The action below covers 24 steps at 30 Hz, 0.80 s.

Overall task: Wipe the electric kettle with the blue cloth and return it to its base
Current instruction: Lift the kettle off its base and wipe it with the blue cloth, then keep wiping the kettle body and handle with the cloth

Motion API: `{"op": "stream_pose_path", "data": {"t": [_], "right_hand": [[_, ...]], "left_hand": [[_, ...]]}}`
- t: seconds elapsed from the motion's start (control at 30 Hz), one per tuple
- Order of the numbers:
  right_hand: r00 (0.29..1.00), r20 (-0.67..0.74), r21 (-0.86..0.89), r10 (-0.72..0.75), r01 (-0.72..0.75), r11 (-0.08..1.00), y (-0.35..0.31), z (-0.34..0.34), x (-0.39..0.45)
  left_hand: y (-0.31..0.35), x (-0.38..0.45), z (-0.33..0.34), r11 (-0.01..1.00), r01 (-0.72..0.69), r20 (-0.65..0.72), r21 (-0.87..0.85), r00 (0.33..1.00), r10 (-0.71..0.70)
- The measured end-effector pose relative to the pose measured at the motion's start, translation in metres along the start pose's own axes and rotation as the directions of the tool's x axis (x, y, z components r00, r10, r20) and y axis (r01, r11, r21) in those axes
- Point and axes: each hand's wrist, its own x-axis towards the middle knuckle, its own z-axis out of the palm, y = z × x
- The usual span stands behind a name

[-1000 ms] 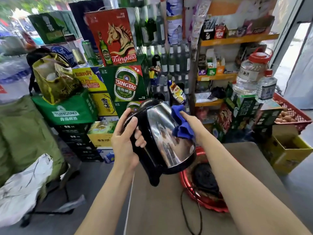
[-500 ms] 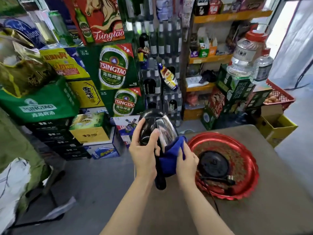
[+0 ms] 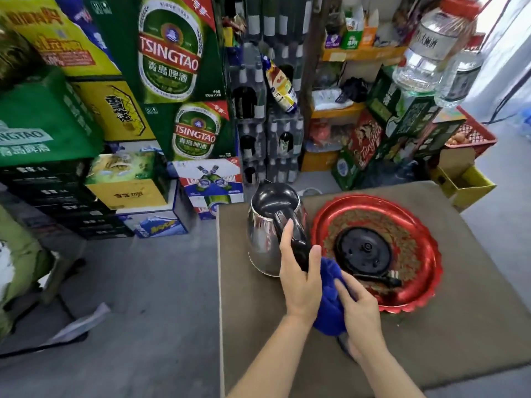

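Note:
The steel electric kettle point(image 3: 263, 237) with a black lid and handle stands upright on the brown table point(image 3: 431, 340), just left of the red tray point(image 3: 422, 294). My left hand point(image 3: 300, 278) is wrapped around the black handle. My right hand point(image 3: 359, 308) presses the bunched blue cloth point(image 3: 330, 300) against the lower end of the handle. The round black kettle base point(image 3: 363, 251) lies bare in the middle of the red tray, its cord plug at the front.
Stacked beer cartons point(image 3: 172, 67) and bottle packs point(image 3: 267, 133) fill the floor beyond the table's far and left edges. Shelves, water jugs point(image 3: 436, 44) and a red crate point(image 3: 474, 136) stand at the back right. Grey floor point(image 3: 143, 297) lies left of the table.
The kettle came down from mid-air, where it was tilted, and now stands upright on the table beside the tray. The cloth moved from the steel body down to the handle's base.

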Motion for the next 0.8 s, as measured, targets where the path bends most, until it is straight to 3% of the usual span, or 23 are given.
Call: {"op": "stream_pose_path", "data": {"t": [0.13,0.4,0.43,0.5,0.57,0.63,0.7,0.77,0.8], "right_hand": [[1.0,-0.008,-0.082,-0.015,0.014,0.997,0.008,-0.016,-0.004],[0.999,0.008,-0.043,-0.033,0.034,0.999,-0.012,-0.03,-0.036],[0.999,0.001,-0.048,-0.044,0.044,0.998,-0.017,-0.032,-0.042],[0.995,0.003,-0.072,-0.098,0.098,0.993,-0.028,-0.034,-0.054],[0.982,0.031,-0.138,-0.188,0.191,0.972,-0.036,-0.034,-0.062],[0.94,0.113,-0.246,-0.322,0.34,0.907,-0.045,-0.028,-0.07],[0.852,0.22,-0.333,-0.474,0.523,0.785,-0.05,-0.022,-0.075],[0.807,0.309,-0.295,-0.504,0.585,0.756,-0.056,-0.02,-0.078],[0.831,0.316,-0.215,-0.457,0.532,0.819,-0.059,-0.021,-0.08]], "left_hand": [[-0.015,-0.023,-0.002,0.997,-0.038,0.095,0.071,0.995,0.031],[-0.007,-0.04,-0.021,0.974,0.025,0.259,0.226,0.962,-0.085],[0.001,-0.041,-0.026,0.96,0.038,0.232,0.279,0.967,-0.106],[0.018,-0.05,-0.04,0.93,0.095,0.05,0.355,0.991,-0.121],[0.038,-0.065,-0.052,0.939,0.194,-0.033,0.286,0.981,-0.192],[0.056,-0.075,-0.052,0.928,0.337,0.155,0.161,0.92,-0.361],[0.066,-0.078,-0.049,0.911,0.388,0.315,0.141,0.855,-0.412],[0.076,-0.072,-0.052,0.92,0.365,0.294,0.143,0.872,-0.392],[0.082,-0.068,-0.056,0.92,0.374,0.279,0.114,0.877,-0.391]]}}
